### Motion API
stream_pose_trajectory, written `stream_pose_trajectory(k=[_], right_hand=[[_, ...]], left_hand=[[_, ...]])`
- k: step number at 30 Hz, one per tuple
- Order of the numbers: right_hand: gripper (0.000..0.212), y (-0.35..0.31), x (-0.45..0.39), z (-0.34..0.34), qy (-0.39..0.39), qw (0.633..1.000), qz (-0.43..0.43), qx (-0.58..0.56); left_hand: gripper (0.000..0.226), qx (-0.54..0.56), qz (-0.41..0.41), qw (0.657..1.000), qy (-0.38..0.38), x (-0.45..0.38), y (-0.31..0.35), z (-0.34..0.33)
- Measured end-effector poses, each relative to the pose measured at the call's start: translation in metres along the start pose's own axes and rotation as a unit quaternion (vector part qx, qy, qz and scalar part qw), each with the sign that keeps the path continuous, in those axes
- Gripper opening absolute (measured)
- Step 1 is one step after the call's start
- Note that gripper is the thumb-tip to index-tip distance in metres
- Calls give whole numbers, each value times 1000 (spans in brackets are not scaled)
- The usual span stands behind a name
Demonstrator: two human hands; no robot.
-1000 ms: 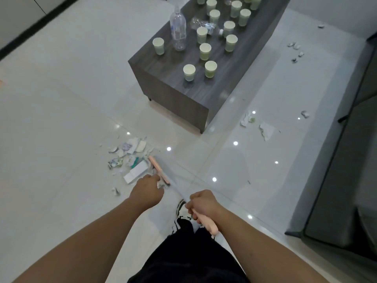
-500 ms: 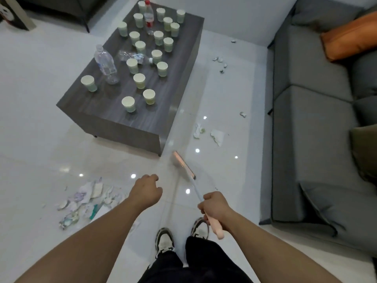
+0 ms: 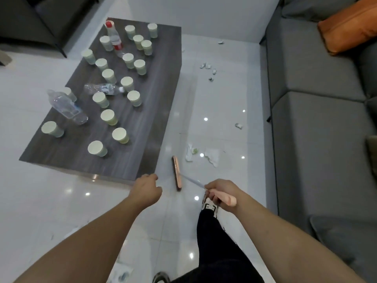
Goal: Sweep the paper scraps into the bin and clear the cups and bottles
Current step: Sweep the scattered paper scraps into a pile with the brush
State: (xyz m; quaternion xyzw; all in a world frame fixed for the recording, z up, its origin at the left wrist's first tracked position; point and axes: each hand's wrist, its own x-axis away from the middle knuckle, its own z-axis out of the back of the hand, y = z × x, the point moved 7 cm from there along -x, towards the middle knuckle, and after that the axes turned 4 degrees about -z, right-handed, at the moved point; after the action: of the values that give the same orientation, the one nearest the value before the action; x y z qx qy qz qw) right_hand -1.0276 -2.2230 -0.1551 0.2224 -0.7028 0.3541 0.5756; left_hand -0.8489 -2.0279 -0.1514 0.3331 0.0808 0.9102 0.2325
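Note:
My right hand [image 3: 221, 192] grips the pink handle of a broom; its pink head [image 3: 176, 173] rests on the floor just left of some white paper scraps [image 3: 212, 157]. More scraps lie farther off: one small piece [image 3: 238, 125] and a cluster [image 3: 208, 67] near the sofa. My left hand [image 3: 147, 189] hangs curled and holds nothing, near the table's front corner. The dark wood coffee table [image 3: 151, 111] carries several pale green paper cups [image 3: 120, 135], a clear bottle [image 3: 67, 108] standing, another [image 3: 104, 88] lying down, and a red-capped one [image 3: 113, 36].
A grey sofa [image 3: 318, 123] with an orange cushion [image 3: 350, 25] runs along the right. A dark cabinet [image 3: 30, 19] stands at the far left. My leg and shoe [image 3: 210, 205] are below the broom. Scraps [image 3: 122, 274] also lie at the bottom edge. No bin is in view.
I have turned right and stepped forward from the swept pile. The broom head has travelled from that pile to the gap between table and sofa. My left hand came off the broom.

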Motion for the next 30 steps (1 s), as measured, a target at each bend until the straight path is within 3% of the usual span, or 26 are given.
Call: stream_pose_trajectory(k=[8, 11, 15, 23, 28, 30], right_hand=[[14, -164, -25, 86, 106, 985, 29, 132], [4, -203, -33, 98, 130, 981, 29, 144], [11, -247, -44, 102, 157, 978, 22, 135], [7, -336, -52, 99, 237, 968, 73, -30], [19, -372, -51, 78, 292, 933, 68, -198], [14, -387, -54, 69, 304, 913, 62, -264]], left_hand=[[50, 1, -14, 1000, -5, -124, 114, 73], [52, 0, -38, 999, -7, -164, 150, 93], [52, -4, -56, 998, -34, -218, 181, 114], [53, -81, -146, 982, -85, -359, 237, 181], [53, -119, -211, 964, -108, -426, 277, 237], [53, -125, -240, 957, -108, -446, 296, 254]])
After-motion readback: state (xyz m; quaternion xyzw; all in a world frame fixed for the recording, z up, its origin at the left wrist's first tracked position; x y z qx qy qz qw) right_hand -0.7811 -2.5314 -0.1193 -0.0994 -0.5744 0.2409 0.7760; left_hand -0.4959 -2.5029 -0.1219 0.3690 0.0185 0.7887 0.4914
